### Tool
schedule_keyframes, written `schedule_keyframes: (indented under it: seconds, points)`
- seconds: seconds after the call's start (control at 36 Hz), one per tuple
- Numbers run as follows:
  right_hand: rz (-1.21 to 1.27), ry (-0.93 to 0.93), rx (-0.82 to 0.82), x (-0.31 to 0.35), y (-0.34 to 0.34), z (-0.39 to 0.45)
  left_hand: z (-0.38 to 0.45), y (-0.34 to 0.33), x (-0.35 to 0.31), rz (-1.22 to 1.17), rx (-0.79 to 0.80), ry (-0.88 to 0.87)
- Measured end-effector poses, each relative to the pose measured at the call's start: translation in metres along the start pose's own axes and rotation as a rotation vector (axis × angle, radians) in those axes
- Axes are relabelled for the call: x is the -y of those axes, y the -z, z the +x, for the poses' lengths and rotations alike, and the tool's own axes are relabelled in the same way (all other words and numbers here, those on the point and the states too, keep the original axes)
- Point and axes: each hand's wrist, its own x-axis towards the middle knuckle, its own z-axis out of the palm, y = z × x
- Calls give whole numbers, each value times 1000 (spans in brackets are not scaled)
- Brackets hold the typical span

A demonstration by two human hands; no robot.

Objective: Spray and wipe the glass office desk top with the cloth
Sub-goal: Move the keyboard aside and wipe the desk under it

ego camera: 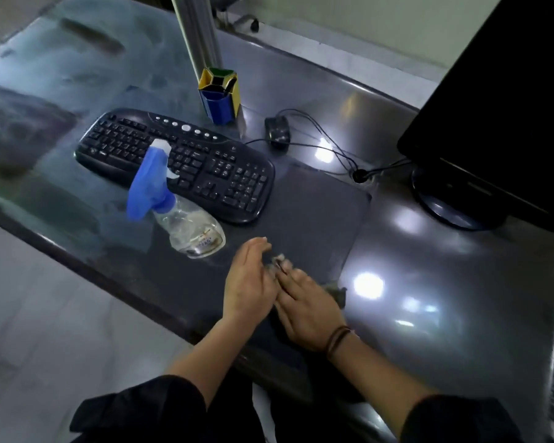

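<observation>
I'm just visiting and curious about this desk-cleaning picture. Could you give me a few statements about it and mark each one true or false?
1. The spray bottle stands upright. False: it lies on its side on the glass desk.
2. The right hand rests flat on the cloth. True.
3. The left hand holds the bottle. False: it is open beside the right hand, apart from the bottle.
4. The keyboard lies behind the bottle. True.
5. The mouse sits on the dark mat. False: it sits behind the mat.
</observation>
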Motion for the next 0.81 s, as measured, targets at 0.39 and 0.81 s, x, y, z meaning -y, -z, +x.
schedule_keyframes:
  seconds: [0.39,0.81]
  points:
    - [-66,-63,84,60,-19,32,-71,72,16,90,-187,60]
    - [-99,-929,-110,-57,21,-42,-15,163,21,-111,-156,86]
